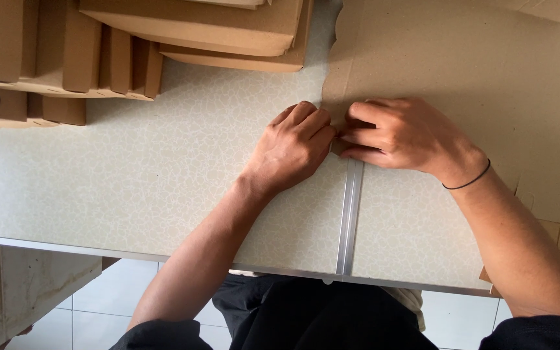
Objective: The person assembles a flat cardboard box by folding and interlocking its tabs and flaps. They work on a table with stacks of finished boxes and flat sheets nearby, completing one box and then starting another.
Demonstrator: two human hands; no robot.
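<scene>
A large flat sheet of brown cardboard (461,58) lies across the right half of the table. My left hand (293,148) and my right hand (404,135) meet at its near left corner, fingertips pinching a small flap of the cardboard there. A thin black band circles my right wrist. The flap itself is mostly hidden under my fingers.
Stacks of folded brown cardboard boxes (66,52) stand at the far left, and more boxes (228,32) at the far middle. The pale patterned table (131,175) has a metal seam (350,214) down its middle and a metal edge. White floor tiles show below.
</scene>
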